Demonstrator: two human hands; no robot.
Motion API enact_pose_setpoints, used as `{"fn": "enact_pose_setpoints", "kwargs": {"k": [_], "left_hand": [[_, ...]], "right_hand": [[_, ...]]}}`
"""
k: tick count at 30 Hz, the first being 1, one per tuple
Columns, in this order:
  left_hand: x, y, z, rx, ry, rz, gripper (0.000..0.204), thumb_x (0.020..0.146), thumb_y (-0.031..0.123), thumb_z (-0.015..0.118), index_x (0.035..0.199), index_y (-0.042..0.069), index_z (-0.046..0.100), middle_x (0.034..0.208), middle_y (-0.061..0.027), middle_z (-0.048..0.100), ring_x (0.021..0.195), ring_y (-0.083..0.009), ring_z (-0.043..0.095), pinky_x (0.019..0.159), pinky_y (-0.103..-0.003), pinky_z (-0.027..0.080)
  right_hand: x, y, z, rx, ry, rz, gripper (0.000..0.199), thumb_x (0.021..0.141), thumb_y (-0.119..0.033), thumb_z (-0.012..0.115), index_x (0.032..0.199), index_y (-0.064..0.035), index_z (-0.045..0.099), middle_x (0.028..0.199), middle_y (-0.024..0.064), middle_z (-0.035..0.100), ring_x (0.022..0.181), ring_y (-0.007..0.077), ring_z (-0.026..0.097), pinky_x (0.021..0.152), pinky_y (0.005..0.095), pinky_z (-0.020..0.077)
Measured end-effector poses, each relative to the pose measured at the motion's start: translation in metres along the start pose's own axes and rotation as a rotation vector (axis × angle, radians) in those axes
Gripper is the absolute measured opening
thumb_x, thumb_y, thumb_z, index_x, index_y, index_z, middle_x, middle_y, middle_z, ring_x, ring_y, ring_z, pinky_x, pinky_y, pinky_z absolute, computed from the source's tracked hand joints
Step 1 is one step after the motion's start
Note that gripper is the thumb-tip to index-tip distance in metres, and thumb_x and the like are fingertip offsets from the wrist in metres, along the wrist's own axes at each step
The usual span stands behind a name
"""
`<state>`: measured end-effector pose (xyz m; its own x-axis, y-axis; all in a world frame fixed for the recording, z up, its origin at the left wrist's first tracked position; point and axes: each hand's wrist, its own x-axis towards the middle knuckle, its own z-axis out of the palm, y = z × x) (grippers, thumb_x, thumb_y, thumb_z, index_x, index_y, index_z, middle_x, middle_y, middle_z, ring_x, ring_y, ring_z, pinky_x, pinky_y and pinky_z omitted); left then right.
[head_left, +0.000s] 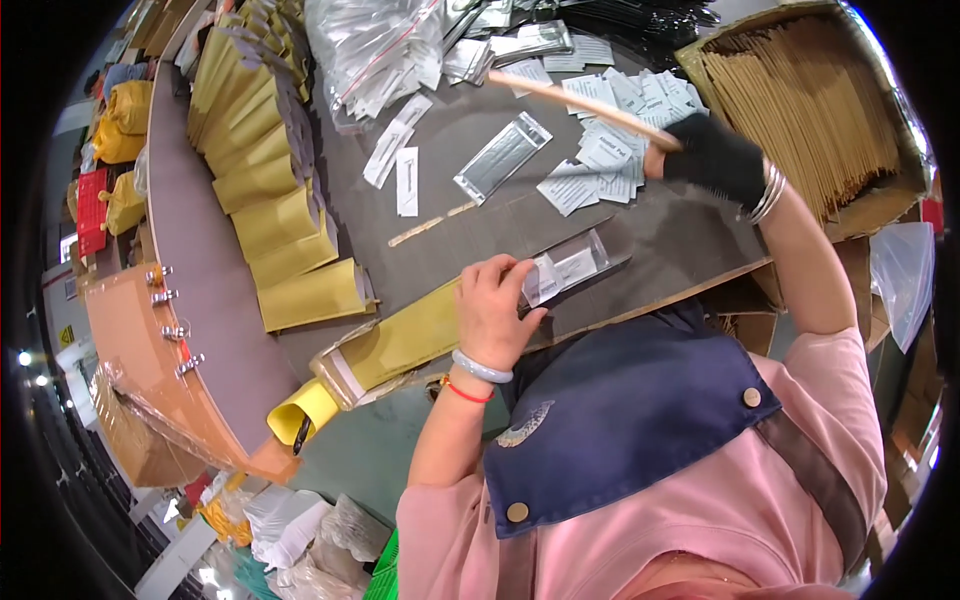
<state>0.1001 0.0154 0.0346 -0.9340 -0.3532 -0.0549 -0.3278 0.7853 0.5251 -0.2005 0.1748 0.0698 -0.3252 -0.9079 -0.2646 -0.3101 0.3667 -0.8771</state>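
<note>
Left hand: our bare left hand (492,308) rests near the middle of the counter (500,215), fingers (518,276) curled down onto the yellow pouch (400,345) and the clear sleeve (572,264), pinning both flat.
Right hand: our right hand (718,157), in a black glove, is raised at the far right, fingers closed around a long wooden stick (570,98) that slants up and to the left.
Pouch: it lies slantwise across the near edge of the counter, one end under the left hand, its open mouth to the near left.
Sleeve: just right of the left fingers, with white slips inside.
White packets (610,150): a loose heap under the gloved hand, far right.
Foil packet (502,156): alone, in the middle of the counter.
Box (880,195): at the far right, filled with more sticks.
Yellow pouches (270,180): a long overlapping row down the left side.
Clear bags (375,50): piled at the far edge.
</note>
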Motion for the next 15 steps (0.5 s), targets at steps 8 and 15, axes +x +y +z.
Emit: {"fn": "enact_pose_setpoints", "kwargs": {"k": [8, 15], "left_hand": [[-0.040, 0.005, 0.027, 0.236, 0.050, 0.133, 0.055, 0.061, 0.017, 0.079, 0.114, 0.015, 0.064, 0.118, 0.0067, 0.058, 0.099, -0.0239, 0.050, 0.081, -0.038, 0.039], [-0.047, -0.030, -0.004, 0.008, 0.161, 0.004, 0.067, 0.062, 0.021, 0.082, 0.123, 0.005, 0.058, 0.127, -0.0131, 0.052, 0.118, -0.0379, 0.043, 0.103, -0.048, 0.034]], "right_hand": [[0.000, 0.014, 0.081, -0.242, -0.327, 0.285, 0.026, 0.081, -0.023, 0.072, 0.099, -0.0039, 0.071, 0.081, 0.0108, 0.071, 0.076, 0.0175, 0.067, 0.070, 0.0303, 0.0502], [-0.036, 0.031, 0.080, -0.560, 0.101, -0.327, 0.026, 0.085, -0.024, 0.065, 0.111, -0.0202, 0.067, 0.074, 0.0094, 0.056, 0.067, 0.0274, 0.056, 0.061, 0.0393, 0.0451]]}}
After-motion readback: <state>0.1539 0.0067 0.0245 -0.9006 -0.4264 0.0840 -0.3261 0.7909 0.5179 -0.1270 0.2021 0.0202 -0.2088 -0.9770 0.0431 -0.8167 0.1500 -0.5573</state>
